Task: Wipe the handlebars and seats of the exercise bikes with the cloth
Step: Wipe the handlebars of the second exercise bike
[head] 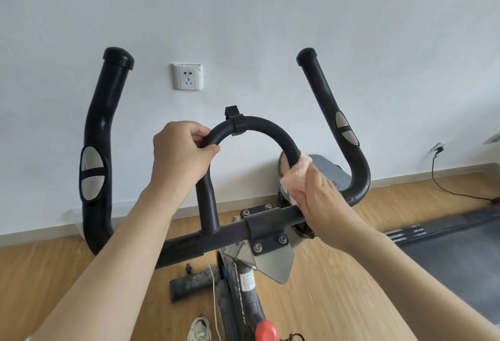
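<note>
Wall [270, 16], pale and plain, is filling the upper half of the view, with wooden floor [54, 273] lying below it and a dark mat [460, 246] spreading at four o'clock; handlebars [189, 238] of the exercise bike are rising across the middle, the two outer horns reaching toward ten and two o'clock, the inner loop [259, 124] arching at the centre; the left hand [178, 156] is curling shut around the loop's left side, thumb under and fingers over; the right hand [322, 200] is pressing a pink fluffy cloth [295, 175] against the loop's right leg, just above the cross bar, fingers closed on the cloth; a white socket [188, 77] is sitting on the wall at eleven o'clock; a red knob [266, 331] is showing at six o'clock on the frame; a pale shoe [198, 328] is resting on the floor just beside it at seven o'clock; a black cable [446, 186] is trailing from a wall plug at three o'clock.
</note>
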